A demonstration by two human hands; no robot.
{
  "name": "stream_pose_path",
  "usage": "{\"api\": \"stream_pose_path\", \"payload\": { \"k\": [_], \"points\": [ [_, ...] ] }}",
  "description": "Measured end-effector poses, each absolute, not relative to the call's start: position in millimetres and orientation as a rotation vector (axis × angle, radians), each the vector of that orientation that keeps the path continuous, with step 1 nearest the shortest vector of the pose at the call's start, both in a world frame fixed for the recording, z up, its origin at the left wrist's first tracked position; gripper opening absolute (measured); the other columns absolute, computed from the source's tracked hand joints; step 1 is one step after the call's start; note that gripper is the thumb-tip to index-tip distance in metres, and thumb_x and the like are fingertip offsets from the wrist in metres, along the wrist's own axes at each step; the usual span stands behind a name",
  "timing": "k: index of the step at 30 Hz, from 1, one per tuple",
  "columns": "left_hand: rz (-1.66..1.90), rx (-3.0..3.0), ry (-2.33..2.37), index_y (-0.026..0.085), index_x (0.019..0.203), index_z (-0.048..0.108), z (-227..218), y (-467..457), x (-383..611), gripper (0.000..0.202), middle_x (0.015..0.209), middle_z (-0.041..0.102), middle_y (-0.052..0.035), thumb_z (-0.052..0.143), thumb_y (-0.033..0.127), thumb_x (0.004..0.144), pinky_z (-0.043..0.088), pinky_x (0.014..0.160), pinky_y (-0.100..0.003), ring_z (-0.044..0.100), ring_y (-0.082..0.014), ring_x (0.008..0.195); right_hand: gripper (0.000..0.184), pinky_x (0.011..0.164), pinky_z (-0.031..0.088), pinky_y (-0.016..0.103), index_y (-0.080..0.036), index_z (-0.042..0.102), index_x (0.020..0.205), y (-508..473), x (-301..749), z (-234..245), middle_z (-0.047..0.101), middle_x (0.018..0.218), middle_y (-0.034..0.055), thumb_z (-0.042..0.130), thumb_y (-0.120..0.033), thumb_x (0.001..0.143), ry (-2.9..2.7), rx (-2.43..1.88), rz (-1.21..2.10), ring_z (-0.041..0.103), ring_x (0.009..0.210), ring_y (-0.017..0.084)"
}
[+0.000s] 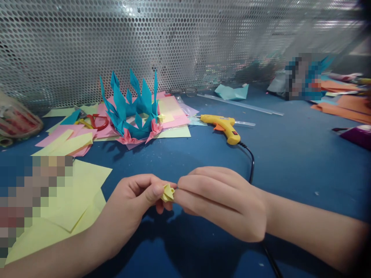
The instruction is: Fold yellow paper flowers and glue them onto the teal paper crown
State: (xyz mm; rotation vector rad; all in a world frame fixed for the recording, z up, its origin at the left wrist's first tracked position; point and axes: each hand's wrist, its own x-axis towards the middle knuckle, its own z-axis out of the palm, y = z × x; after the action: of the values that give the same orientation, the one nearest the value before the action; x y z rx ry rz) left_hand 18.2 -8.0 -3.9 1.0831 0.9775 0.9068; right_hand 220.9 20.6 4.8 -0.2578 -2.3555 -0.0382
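A small yellow folded paper flower is pinched between the thumb and fingers of my left hand. From the other side my right hand closes in, its fingertips touching the flower's edge; the back of that hand hides its thumb. Beyond my hands stands a blue folded-paper crown with tall points and pink paper flowers at its base. Right of the crown lies a yellow hot glue gun with an orange trigger, its nozzle pointing left.
Yellow paper sheets lie to the left. Red-handled scissors rest on coloured papers behind. Clear glue sticks and a light-blue paper piece lie farther back. The glue gun's black cord passes beneath my right arm. A perforated metal panel borders the table.
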Motion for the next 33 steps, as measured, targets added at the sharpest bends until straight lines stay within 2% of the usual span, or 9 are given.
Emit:
{"api": "stream_pose_path", "payload": {
  "k": [11,19,24,29,33],
  "points": [
    [0.905,1.029,0.967,0.018,0.057,0.071,1,-9,20,0.043,0.051,0.063,0.0041,0.081,0.058,0.071,0.043,0.052,-0.012,0.055,-0.0056,0.049,0.038,0.059,0.049,0.026,-0.011,0.064,0.085,20,215,-6,0.065,0.073,0.0054,0.031,-0.009,0.104,-2.241,-0.206,-0.045,0.054,0.061,0.012],
    [0.896,1.018,0.903,0.018,0.057,0.071,1,-8,22,0.042,0.052,0.065,0.0042,0.081,0.055,0.073,0.045,0.053,-0.01,0.057,-0.0049,0.05,0.03,0.062,0.05,0.025,-0.01,0.062,0.09,20,216,-4,0.067,0.077,0.0066,0.035,-0.008,0.102,-2.227,-0.196,-0.009,0.056,0.066,0.013],
    [0.963,0.981,0.902,0.019,0.065,0.075,0,-8,24,0.032,0.06,0.069,0.004,0.083,0.049,0.075,0.05,0.059,-0.01,0.062,-0.0064,0.059,0.025,0.069,0.052,0.024,-0.011,0.062,0.096,24,219,-2,0.068,0.083,0.0055,0.039,-0.014,0.105,-2.283,-0.263,-0.024,0.059,0.07,0.012],
    [1.007,0.972,0.881,0.026,0.092,0.081,-1,-11,24,0.023,0.074,0.074,0.0022,0.077,0.046,0.083,0.057,0.07,-0.016,0.069,-0.0106,0.068,0.019,0.071,0.053,0.025,-0.012,0.063,0.092,29,222,0,0.068,0.084,0.0064,0.048,-0.018,0.103,-2.283,-0.346,-0.077,0.06,0.074,0.013],
    [1.02,0.979,0.869,0.029,0.092,0.082,-3,-11,22,0.021,0.076,0.076,0.003,0.081,0.045,0.079,0.057,0.072,-0.015,0.07,-0.0098,0.07,0.017,0.071,0.053,0.025,-0.014,0.064,0.093,28,223,-1,0.068,0.084,0.0057,0.051,-0.02,0.102,-2.276,-0.405,-0.098,0.061,0.073,0.012]
  ]
}}
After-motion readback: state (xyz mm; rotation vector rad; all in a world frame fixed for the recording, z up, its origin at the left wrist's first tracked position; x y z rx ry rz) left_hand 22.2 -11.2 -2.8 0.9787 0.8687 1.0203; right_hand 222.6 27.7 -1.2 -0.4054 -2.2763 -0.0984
